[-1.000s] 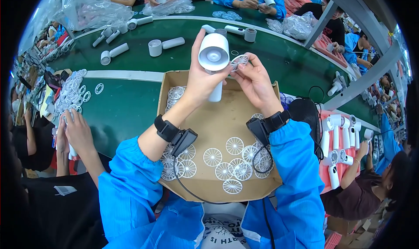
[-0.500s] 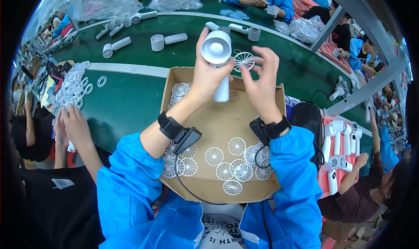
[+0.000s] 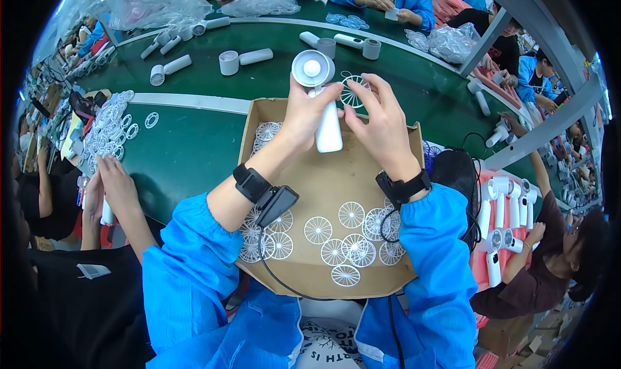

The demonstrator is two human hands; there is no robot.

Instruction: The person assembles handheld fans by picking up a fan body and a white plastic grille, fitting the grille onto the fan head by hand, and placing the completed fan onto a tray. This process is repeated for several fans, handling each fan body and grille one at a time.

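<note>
My left hand (image 3: 303, 113) is closed around a white handheld fan (image 3: 328, 131), just below its round head, whose open cup shows a domed hub. The fan's handle slants down over a shallow cardboard box (image 3: 310, 191). Pinched in the fingers of my right hand (image 3: 386, 126) is a thin white spoked fan grille (image 3: 350, 97), close to the right of the fan head. Fingers cover part of its edge; whether it touches the fan I cannot tell. Several loose spoked grilles (image 3: 317, 230) lie in the box below my wrists.
Beyond the box, a green conveyor (image 3: 194, 87) carries several white fans (image 3: 256, 56). White rings (image 3: 107, 126) are piled at the left, beside a co-worker's hands (image 3: 116, 188). More fans (image 3: 495, 239) lie on pink material at the right, near a metal post (image 3: 550, 120).
The fan head has shifted slightly left and tilted in my left hand. My right hand has turned, moving the grille a little left. Fans on the conveyor have drifted left.
</note>
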